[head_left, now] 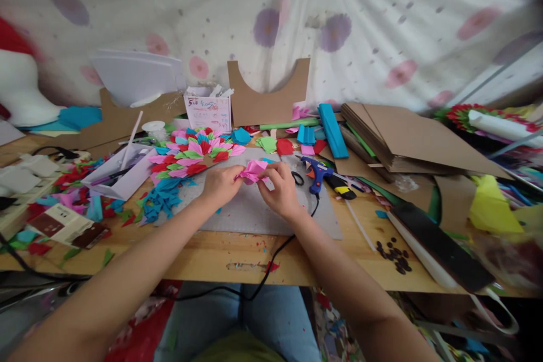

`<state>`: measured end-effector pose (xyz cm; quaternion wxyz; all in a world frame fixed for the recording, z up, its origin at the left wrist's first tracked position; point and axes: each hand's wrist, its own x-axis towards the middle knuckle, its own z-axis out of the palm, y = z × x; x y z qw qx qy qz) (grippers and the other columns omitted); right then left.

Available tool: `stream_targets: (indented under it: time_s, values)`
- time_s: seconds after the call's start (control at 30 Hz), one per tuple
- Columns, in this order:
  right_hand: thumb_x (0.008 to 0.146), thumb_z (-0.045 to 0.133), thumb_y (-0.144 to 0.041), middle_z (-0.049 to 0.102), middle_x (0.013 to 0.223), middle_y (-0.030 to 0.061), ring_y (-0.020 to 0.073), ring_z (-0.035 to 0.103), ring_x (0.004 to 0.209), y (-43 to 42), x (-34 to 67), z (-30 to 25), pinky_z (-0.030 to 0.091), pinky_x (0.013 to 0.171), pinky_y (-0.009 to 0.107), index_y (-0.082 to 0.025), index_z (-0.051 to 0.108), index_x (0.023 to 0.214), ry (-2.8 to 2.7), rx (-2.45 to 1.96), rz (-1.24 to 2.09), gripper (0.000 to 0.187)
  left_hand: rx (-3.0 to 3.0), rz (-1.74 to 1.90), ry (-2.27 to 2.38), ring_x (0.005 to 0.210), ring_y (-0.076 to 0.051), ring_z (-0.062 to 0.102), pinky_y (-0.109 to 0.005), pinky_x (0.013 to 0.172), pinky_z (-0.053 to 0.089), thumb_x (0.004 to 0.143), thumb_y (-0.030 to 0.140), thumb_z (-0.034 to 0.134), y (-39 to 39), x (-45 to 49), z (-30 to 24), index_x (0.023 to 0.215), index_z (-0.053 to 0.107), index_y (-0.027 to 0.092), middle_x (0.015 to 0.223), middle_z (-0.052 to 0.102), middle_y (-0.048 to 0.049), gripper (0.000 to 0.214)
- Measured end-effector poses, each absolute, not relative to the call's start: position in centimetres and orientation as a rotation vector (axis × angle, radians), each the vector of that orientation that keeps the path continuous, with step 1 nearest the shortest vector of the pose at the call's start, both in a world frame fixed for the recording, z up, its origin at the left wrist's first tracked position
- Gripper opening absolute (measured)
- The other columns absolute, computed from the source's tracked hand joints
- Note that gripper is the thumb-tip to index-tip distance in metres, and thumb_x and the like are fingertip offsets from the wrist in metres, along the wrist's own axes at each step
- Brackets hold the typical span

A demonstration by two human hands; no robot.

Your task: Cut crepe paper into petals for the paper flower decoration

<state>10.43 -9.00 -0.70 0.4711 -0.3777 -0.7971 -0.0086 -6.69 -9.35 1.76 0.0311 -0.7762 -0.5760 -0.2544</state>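
Observation:
My left hand point(219, 185) and my right hand point(280, 188) both pinch a folded pink paper piece point(252, 170) between them, just above a grey cutting mat point(250, 212). Fingers of both hands are closed on the paper. Behind my left hand lies a round paper flower point(193, 158) built of pink, green, red and blue folded petals. A blue glue gun point(319, 172) lies right of my right hand, with its black cord running off the table's front edge.
Blue paper scraps point(163, 198) lie left of the mat. A white tray point(119, 172), a small paper box point(208, 110), cardboard sheets point(407, 138), blue paper rolls point(333, 130), yellow paper point(492, 203), dark beads point(394, 253) and a black strip point(441, 246) crowd the wooden table point(220, 257).

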Motion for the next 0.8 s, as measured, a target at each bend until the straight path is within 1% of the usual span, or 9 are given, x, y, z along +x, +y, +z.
stream_targets:
  time_s: [0.07, 0.17, 0.33, 0.43, 0.5, 0.57, 0.67, 0.73, 0.8]
  values:
    - [0.08, 0.05, -0.019, 0.057, 0.086, 0.0065, 0.0192, 0.052, 0.085, -9.0, 10.3, -0.8, 0.041, 0.074, 0.033, -0.02, 0.055, 0.083, -1.986, -0.89, 0.024, 0.006, -2.411, -0.75, -1.787, 0.059, -0.017, 0.054, -0.027, 0.054, 0.027, 0.078, 0.025, 0.049, -9.3, -6.7, 1.8, 0.068, 0.064, 0.02, 0.06, 0.062, -0.0026, 0.018]
    - [0.078, 0.051, -0.019, 0.057, 0.079, 0.0054, 0.0184, 0.052, 0.078, -8.8, 10.1, -1.0, 0.041, 0.07, 0.031, -0.018, 0.053, 0.086, -2.009, -0.889, 0.061, 0.008, -2.447, -0.755, -1.81, 0.059, -0.017, 0.054, -0.027, 0.055, 0.027, 0.078, 0.026, 0.05, -9.4, -6.6, 1.9, 0.068, 0.064, 0.02, 0.06, 0.062, -0.0029, 0.018]
    - [0.078, 0.05, -0.017, 0.057, 0.08, 0.0049, 0.0175, 0.052, 0.078, -8.4, 9.9, -1.4, 0.041, 0.07, 0.029, -0.019, 0.054, 0.082, -1.975, -0.952, 0.148, 0.007, -2.494, -0.825, -1.823, 0.059, -0.016, 0.052, -0.027, 0.055, 0.027, 0.078, 0.034, 0.054, -9.6, -6.6, 2.2, 0.066, 0.062, 0.02, 0.059, 0.06, -0.0023, 0.02]
    - [0.08, 0.05, -0.021, 0.057, 0.08, 0.0043, 0.0168, 0.052, 0.076, -8.2, 9.9, -1.6, 0.041, 0.069, 0.029, -0.019, 0.054, 0.083, -1.948, -0.972, 0.216, 0.005, -2.519, -0.842, -1.847, 0.057, -0.015, 0.05, -0.026, 0.054, 0.027, 0.076, 0.037, 0.055, -9.7, -6.5, 2.4, 0.062, 0.061, 0.02, 0.056, 0.057, -0.0014, 0.023]
    - [0.081, 0.052, -0.026, 0.057, 0.081, 0.0046, 0.017, 0.052, 0.076, -8.2, 10.0, -1.6, 0.042, 0.069, 0.03, -0.019, 0.053, 0.086, -1.911, -0.987, 0.235, 0.009, -2.523, -0.923, -1.905, 0.056, -0.015, 0.048, -0.026, 0.052, 0.026, 0.075, 0.037, 0.056, -9.6, -6.4, 2.5, 0.061, 0.06, 0.019, 0.055, 0.056, -0.0004, 0.023]
    - [0.08, 0.053, -0.03, 0.057, 0.087, 0.0068, 0.0188, 0.053, 0.081, -8.3, 10.2, -1.4, 0.043, 0.073, 0.033, -0.019, 0.052, 0.094, -1.833, -1.006, 0.19, 0.018, -2.499, -1.094, -2.041, 0.055, -0.014, 0.047, -0.025, 0.051, 0.027, 0.072, 0.039, 0.058, -9.2, -6.4, 2.4, 0.062, 0.06, 0.018, 0.055, 0.055, 0.0006, 0.022]
    - [0.079, 0.055, -0.03, 0.055, 0.102, 0.0112, 0.023, 0.05, 0.097, -8.7, 10.4, -1.0, 0.042, 0.083, 0.04, -0.019, 0.049, 0.105, -1.781, -0.998, 0.031, 0.029, -2.383, -1.5, -2.423, 0.052, -0.013, 0.049, -0.025, 0.049, 0.031, 0.063, 0.04, 0.064, -8.4, -6.4, 1.8, 0.065, 0.061, 0.016, 0.056, 0.056, 0.0013, 0.024]
    - [0.08, 0.054, -0.027, 0.055, 0.107, 0.0117, 0.0235, 0.049, 0.102, -9.0, 10.3, -0.9, 0.04, 0.087, 0.041, -0.019, 0.05, 0.106, -1.874, -0.937, -0.052, 0.028, -2.229, -1.839, -2.677, 0.053, -0.014, 0.051, -0.025, 0.05, 0.036, 0.058, 0.038, 0.069, -7.9, -6.3, 1.4, 0.068, 0.063, 0.015, 0.058, 0.058, 0.001, 0.026]
    - [0.082, 0.051, -0.025, 0.056, 0.105, 0.0111, 0.0226, 0.049, 0.101, -9.2, 10.1, -1.0, 0.041, 0.086, 0.04, -0.019, 0.052, 0.106, -2.013, -0.864, -0.079, 0.025, -2.047, -2.083, -2.831, 0.055, -0.014, 0.053, -0.025, 0.051, 0.039, 0.053, 0.033, 0.071, -7.7, -6.0, 1.2, 0.068, 0.063, 0.015, 0.059, 0.06, 0.0009, 0.025]
